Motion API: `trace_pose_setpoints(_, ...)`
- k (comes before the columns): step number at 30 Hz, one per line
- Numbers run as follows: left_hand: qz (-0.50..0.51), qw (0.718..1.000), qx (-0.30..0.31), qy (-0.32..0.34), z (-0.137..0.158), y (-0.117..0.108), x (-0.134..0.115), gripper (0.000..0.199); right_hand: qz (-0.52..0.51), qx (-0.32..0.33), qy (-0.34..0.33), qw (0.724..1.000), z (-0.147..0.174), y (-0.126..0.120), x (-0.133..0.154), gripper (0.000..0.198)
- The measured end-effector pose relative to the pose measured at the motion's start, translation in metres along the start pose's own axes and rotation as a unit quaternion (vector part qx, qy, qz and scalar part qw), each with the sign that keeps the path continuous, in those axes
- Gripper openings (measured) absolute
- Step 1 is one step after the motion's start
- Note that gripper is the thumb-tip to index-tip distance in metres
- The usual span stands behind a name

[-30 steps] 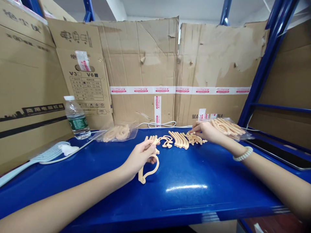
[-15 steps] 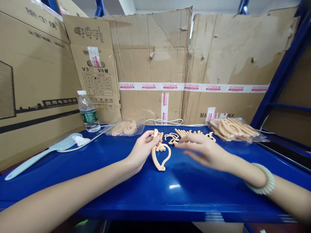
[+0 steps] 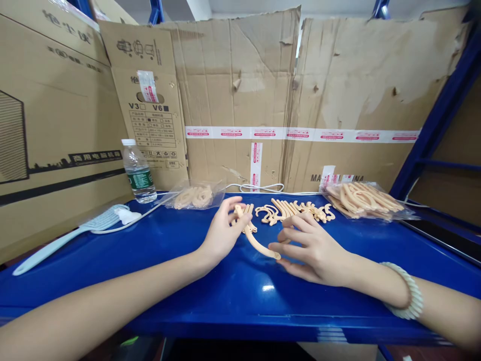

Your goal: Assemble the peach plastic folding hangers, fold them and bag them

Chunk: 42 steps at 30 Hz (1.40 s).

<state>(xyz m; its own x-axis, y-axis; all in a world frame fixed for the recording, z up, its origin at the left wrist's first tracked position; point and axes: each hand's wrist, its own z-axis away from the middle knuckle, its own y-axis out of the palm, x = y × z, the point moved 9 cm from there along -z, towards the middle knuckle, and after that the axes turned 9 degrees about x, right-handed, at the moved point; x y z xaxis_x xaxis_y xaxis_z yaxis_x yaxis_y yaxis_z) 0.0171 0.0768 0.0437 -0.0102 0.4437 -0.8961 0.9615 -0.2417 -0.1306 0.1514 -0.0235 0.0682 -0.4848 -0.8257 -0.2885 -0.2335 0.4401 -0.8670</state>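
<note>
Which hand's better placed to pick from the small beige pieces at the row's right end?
Right, probably: the right hand is nearer those small beige pieces, while the left hand holds the curved piece by its upper end.

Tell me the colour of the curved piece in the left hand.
The curved piece in the left hand is pale beige, seen best in the head view.

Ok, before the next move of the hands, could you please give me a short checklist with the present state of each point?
1. Left hand holds the curved piece: ok, near its upper end.
2. Right hand is at the lower end: ok.
3. Right hand grips firmly: cannot tell.
4. Loose pieces lie on the table: ok, beyond the hands.
5. Bottle is away from both hands: ok, upright, farther left.
</note>
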Motion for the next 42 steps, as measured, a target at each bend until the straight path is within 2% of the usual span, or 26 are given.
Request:
trace_pose_setpoints(1,-0.084,0.994,-0.023,0.060,0.001,-0.005,-0.014,0.042,0.001,-0.008,0.008,1.000,0.000,-0.002,-0.002,0.020)
trace_pose_setpoints(3,-0.257,0.947,-0.038,0.190,0.010,-0.002,-0.046,0.038,0.000,-0.020,0.026,0.999,0.001,-0.005,-0.006,0.020)
trace_pose_setpoints(4,-0.327,0.912,-0.011,0.248,0.016,0.008,-0.058,0.033,-0.003,-0.023,0.032,0.999,0.002,-0.006,-0.008,0.020)
trace_pose_setpoints(6,-0.415,0.842,0.090,0.332,0.031,0.036,-0.069,0.024,-0.007,-0.032,0.036,0.999,0.003,-0.008,-0.009,0.021)
trace_pose_setpoints(7,-0.439,0.814,0.143,0.352,0.038,0.048,-0.068,0.022,-0.008,-0.037,0.034,0.999,0.004,-0.008,-0.008,0.020)
trace_pose_setpoints(9,-0.465,0.785,0.209,0.352,0.047,0.064,-0.063,0.020,-0.007,-0.043,0.026,0.999,0.005,-0.008,-0.005,0.019)
trace_pose_setpoints(11,-0.478,0.780,0.227,0.334,0.051,0.070,-0.057,0.014,-0.001,-0.052,0.019,0.998,0.005,-0.009,-0.001,0.019)
trace_pose_setpoints(14,-0.498,0.779,0.222,0.309,0.051,0.073,-0.052,0.017,0.011,-0.056,0.016,0.998,0.006,-0.009,0.003,0.019)
trace_pose_setpoints(18,-0.539,0.752,0.235,0.298,0.051,0.078,-0.048,0.020,-0.006,-0.037,0.029,0.999,0.004,-0.007,0.001,0.018)
trace_pose_setpoints(20,-0.535,0.754,0.239,0.296,0.050,0.078,-0.047,0.020,-0.044,-0.026,0.044,0.998,0.004,-0.005,-0.004,0.018)
trace_pose_setpoints(24,-0.506,0.780,0.240,0.280,0.049,0.072,-0.046,0.017,-0.126,-0.025,0.061,0.990,0.002,-0.001,-0.010,0.016)
trace_pose_setpoints(28,-0.504,0.761,0.254,0.319,0.053,0.073,-0.053,0.023,-0.236,-0.044,0.114,0.964,0.002,0.001,-0.024,0.014)
trace_pose_setpoints(30,-0.474,0.776,0.262,0.322,0.048,0.067,-0.059,0.025,-0.282,-0.061,0.152,0.945,0.005,0.001,-0.036,0.014)
trace_pose_setpoints(31,-0.450,0.795,0.260,0.313,0.042,0.061,-0.063,0.022,-0.291,-0.075,0.165,0.940,0.006,0.000,-0.041,0.015)
trace_pose_setpoints(34,-0.397,0.844,0.222,0.285,0.015,0.032,-0.073,0.010,-0.276,-0.114,0.187,0.936,0.012,-0.004,-0.058,0.015)
trace_pose_setpoints(35,-0.393,0.850,0.211,0.280,0.006,0.022,-0.075,0.015,-0.270,-0.118,0.193,0.936,0.013,-0.002,-0.064,0.015)
trace_pose_setpoints(36,-0.394,0.848,0.215,0.282,-0.001,0.015,-0.075,0.015,-0.264,-0.116,0.197,0.937,0.015,0.000,-0.069,0.015)
trace_pose_setpoints(38,-0.405,0.832,0.265,0.271,-0.012,0.009,-0.068,0.008,-0.253,-0.107,0.201,0.940,0.016,0.007,-0.078,0.015)
trace_pose_setpoints(42,-0.448,0.794,0.353,0.210,-0.019,0.005,-0.040,0.007,-0.208,-0.085,0.194,0.955,0.015,0.018,-0.087,0.016)
